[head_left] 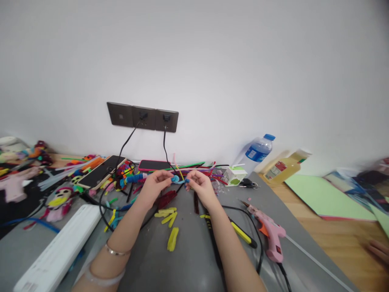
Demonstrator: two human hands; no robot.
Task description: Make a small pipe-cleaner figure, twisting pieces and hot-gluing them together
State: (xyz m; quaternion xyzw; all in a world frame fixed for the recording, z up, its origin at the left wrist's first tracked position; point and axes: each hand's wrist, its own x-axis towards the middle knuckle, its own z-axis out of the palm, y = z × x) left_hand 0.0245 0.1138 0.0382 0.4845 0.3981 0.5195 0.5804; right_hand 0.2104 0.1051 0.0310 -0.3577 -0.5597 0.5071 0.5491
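Above the grey mat, my left hand [158,184] and my right hand [201,185] face each other, fingertips pinched. A short light blue pipe cleaner [180,182] spans the small gap between them, with one end in each hand. Fingers cover part of it, so its full shape is hidden. Below the hands lie folded yellow pipe cleaner pieces [173,239], several in a loose group. A dark red piece [166,199] rests beside my left wrist. Under my right forearm, pliers with yellow and black handles [243,233] are partly covered.
On the right are a pink glue gun [275,239] with its cord, a water bottle [258,152], a juice bottle [284,167], a small carton [235,175] and green paper [325,198]. At left are a white power strip [60,247], a phone [101,172] and a small doll [59,202].
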